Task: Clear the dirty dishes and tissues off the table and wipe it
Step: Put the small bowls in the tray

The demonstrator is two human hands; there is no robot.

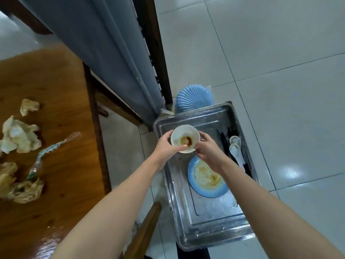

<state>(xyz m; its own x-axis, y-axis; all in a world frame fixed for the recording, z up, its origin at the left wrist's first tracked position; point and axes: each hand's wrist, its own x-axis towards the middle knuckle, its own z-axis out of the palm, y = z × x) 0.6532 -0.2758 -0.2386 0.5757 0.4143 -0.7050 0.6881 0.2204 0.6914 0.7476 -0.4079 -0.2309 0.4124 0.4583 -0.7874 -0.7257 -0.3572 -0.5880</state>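
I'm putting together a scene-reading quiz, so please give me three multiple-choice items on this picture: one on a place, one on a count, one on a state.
1. Where is the blue plate?
A) on a shelf
B) in the metal tray
C) in a sink

2. How many white spoons lie in the tray?
A) two
B) four
C) none

3. How is the white bowl held?
A) by one hand alone
B) by no hand, lying untouched
C) by both the left hand and the right hand

Answers:
1 B: the plate lies on the tray's floor, partly under the right forearm.
2 A: two spoons lie side by side near the tray's right wall.
3 C: fingers of both hands grip the bowl's rim over the tray.
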